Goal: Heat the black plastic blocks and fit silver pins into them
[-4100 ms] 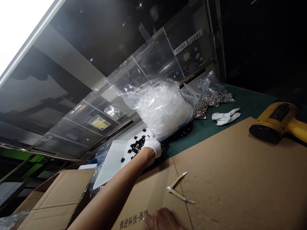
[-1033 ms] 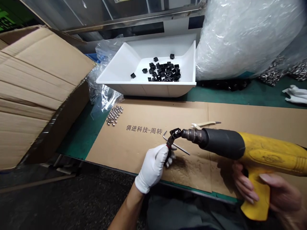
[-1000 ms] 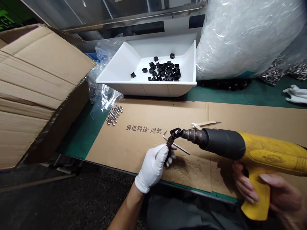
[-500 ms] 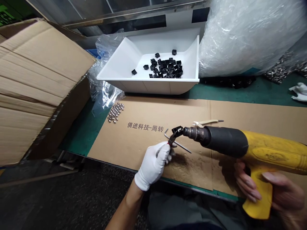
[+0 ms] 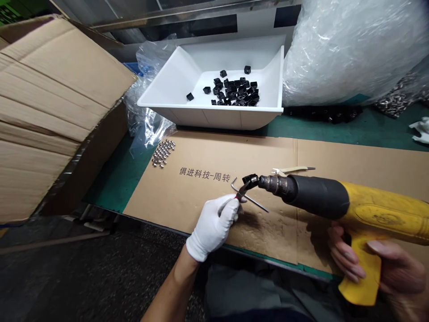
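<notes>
My left hand [image 5: 214, 223], in a white glove, is closed around small red-handled pliers [image 5: 241, 191]. Their dark jaws grip a small black part [image 5: 248, 180], and a silvery metal piece shows at its right end. My bare right hand [image 5: 378, 264] is wrapped round the grip of a yellow heat gun [image 5: 382, 208]. The gun's metal nozzle points left, its tip right beside the black part; whether they touch I cannot tell. Below the part, a hex key [image 5: 256, 204] lies on the cardboard sheet [image 5: 201, 152].
Behind stands a white bin [image 5: 187, 114] with several black parts [image 5: 236, 91]. Small metal cylinders [image 5: 163, 153] are grouped at the cardboard's left. A pale-handled tool [image 5: 293, 169] lies behind the gun. A cardboard box [image 5: 60, 112] is at left, a plastic-wrapped bundle [image 5: 348, 49] at right.
The black part has tilted a little in the pliers, its metal end now turned more towards the nozzle. The heat gun stays almost still; the whole view has shifted slightly.
</notes>
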